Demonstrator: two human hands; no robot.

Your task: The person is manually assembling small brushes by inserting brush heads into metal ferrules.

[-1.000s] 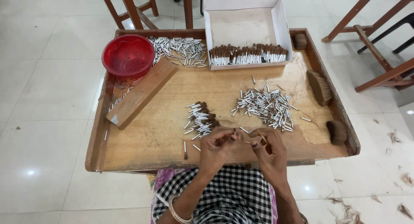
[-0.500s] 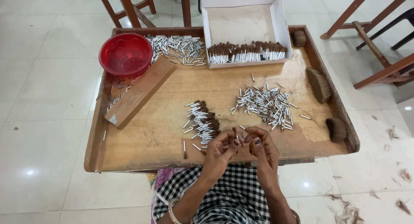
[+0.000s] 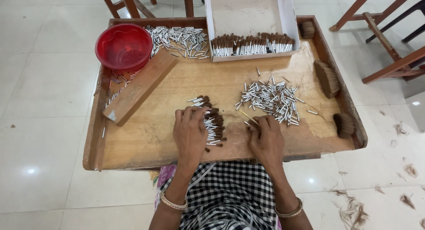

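Note:
My left hand lies flat, palm down, on the wooden tray, its fingers resting on a small heap of brown-tipped metal pieces. My right hand rests on the tray to the right, fingers curled near a thin pale stick, at the lower edge of a loose pile of small silver tubes. Whether that hand pinches anything is hidden.
A red bowl and a wooden block sit at the tray's left. More silver tubes lie at the back. A white box holds a row of finished pieces. Brown fibre bundles lie at the right edge. Chair legs stand around.
Both hands were together near the tray's front edge, working one small piece. They have now separated, the left onto the brown-tipped heap, the right toward the silver tubes.

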